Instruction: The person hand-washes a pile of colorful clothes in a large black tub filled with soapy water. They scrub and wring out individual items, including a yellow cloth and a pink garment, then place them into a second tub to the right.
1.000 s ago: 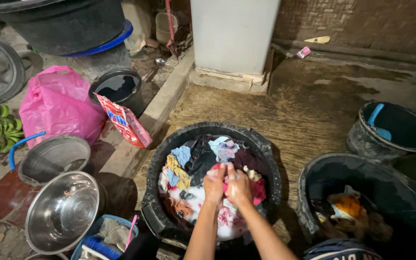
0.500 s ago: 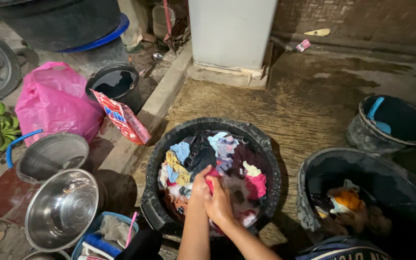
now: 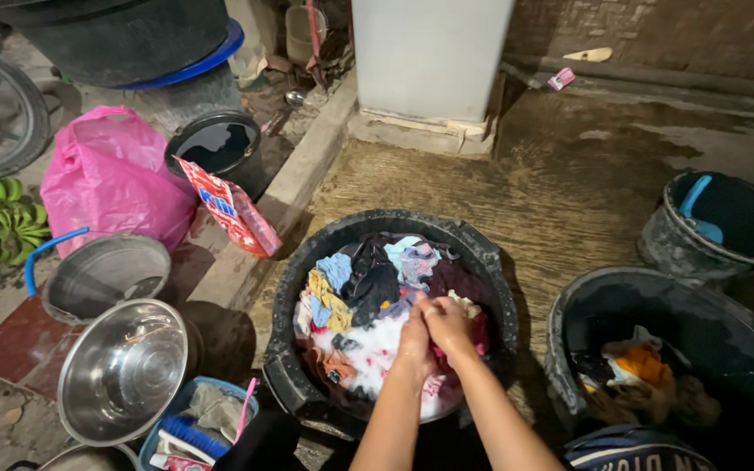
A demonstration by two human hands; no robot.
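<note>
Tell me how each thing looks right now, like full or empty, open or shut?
Black tub: full of soapy clothes.
Left hand: closed on a red cloth.
Right hand: closed on the same cloth.
Second black tub: partly filled with wet clothes.
Steel bowl: empty, upright.
Pink bag: stuffed, its top open.
Small black bucket: holds a blue scoop.
Detergent packet: leaning, torn open.

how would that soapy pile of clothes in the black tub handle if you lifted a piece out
Probably floppy: the clothes lie crumpled in folds in the black tub. Likely heavy for their size, since they look soaked. Possibly slippery too, given the white suds beside the left hand and right hand, which press together on the cloth.
</note>
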